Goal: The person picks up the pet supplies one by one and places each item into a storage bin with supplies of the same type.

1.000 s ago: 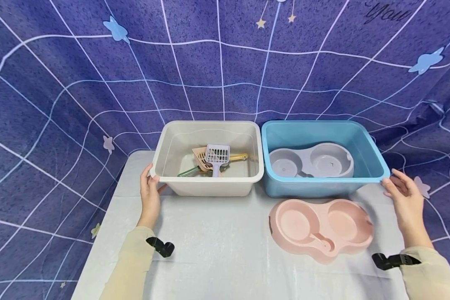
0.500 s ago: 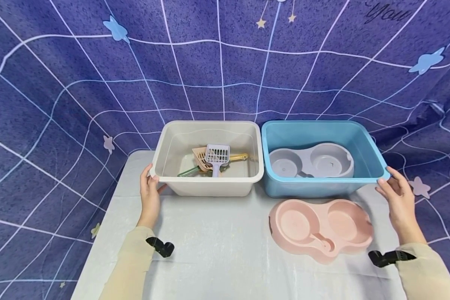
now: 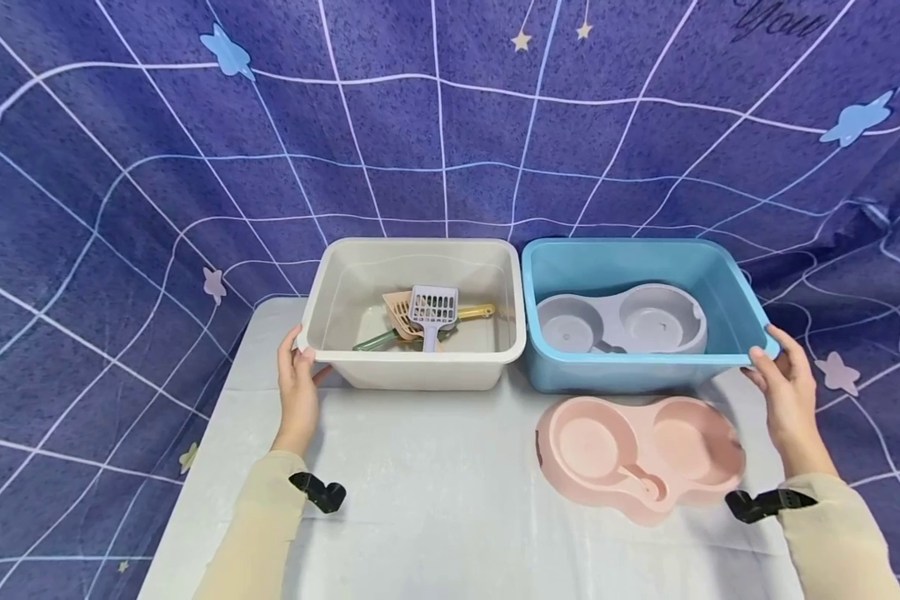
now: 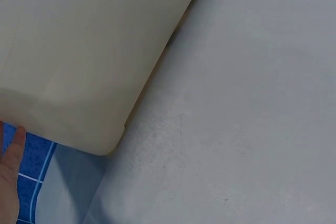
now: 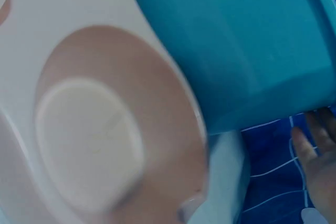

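A cream plastic bin (image 3: pixel 412 371) holds several litter scoops, a lilac scoop (image 3: pixel 433 307) lying on top. My left hand (image 3: pixel 297 400) holds its front left corner, thumb at the rim and fingers along the outside. On the right, a blue plastic bin (image 3: pixel 607 377) contains a grey double pet bowl (image 3: pixel 654 321). My right hand (image 3: pixel 791 400) grips that bin's front right corner, thumb on the rim. In front of the blue bin lies a pink double pet bowl (image 3: pixel 645 492), which also fills much of the right wrist view. In the left wrist view, only part of the left hand shows.
The two bins stand side by side at the back of a table covered in pale cloth (image 3: pixel 420 500). Behind and to the sides hangs a purple-blue curtain (image 3: pixel 390 133) with a line grid and stars. The table's left edge slopes away near the left arm.
My right hand has moved leftward onto the blue bin's corner, its thumb now over the rim. My left hand stays on the cream bin. The whole view shifts slightly.
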A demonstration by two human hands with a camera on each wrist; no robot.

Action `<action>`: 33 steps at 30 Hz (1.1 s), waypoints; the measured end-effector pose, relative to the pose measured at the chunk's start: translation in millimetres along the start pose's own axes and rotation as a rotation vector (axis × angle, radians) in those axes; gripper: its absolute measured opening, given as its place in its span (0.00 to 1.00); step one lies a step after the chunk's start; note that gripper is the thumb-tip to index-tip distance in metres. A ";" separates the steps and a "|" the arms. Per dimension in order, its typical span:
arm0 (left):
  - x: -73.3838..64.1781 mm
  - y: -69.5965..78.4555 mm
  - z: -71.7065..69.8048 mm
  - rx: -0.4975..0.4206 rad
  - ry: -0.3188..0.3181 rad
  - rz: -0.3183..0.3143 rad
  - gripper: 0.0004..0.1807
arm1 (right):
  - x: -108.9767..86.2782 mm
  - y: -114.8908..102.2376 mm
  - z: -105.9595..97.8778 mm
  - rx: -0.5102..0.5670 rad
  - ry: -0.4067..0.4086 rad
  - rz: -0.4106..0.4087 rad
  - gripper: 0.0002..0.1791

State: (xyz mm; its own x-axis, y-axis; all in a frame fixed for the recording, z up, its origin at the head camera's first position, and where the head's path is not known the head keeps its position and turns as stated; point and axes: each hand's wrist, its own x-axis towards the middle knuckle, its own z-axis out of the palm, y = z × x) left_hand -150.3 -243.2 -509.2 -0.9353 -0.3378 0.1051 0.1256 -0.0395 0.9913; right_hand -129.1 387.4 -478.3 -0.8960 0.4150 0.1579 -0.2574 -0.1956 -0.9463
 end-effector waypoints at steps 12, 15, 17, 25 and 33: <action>-8.2 3.5 7.3 0.081 0.012 0.012 0.28 | 4.0 15.9 6.2 -0.020 0.143 -0.100 0.20; -10.8 3.9 9.5 0.073 0.035 0.024 0.29 | 4.6 18.3 7.5 -0.021 0.155 -0.113 0.20; -13.7 3.8 9.7 0.046 0.055 0.027 0.29 | 3.8 20.5 7.7 -0.029 0.166 -0.114 0.20; -29.3 -2.5 4.3 0.064 0.081 -0.068 0.29 | 0.2 27.2 10.6 -0.014 0.208 -0.120 0.19; -42.3 -4.3 1.6 0.159 0.026 -0.133 0.30 | 3.7 25.7 15.0 0.043 0.243 -0.151 0.20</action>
State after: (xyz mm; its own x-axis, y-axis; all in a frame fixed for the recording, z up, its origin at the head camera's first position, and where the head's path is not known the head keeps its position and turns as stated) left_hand -111.8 -227.2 -517.8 -0.9311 -0.3636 -0.0279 -0.0542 0.0625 0.9966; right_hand -144.4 370.6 -497.8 -0.7345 0.6424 0.2187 -0.4009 -0.1509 -0.9036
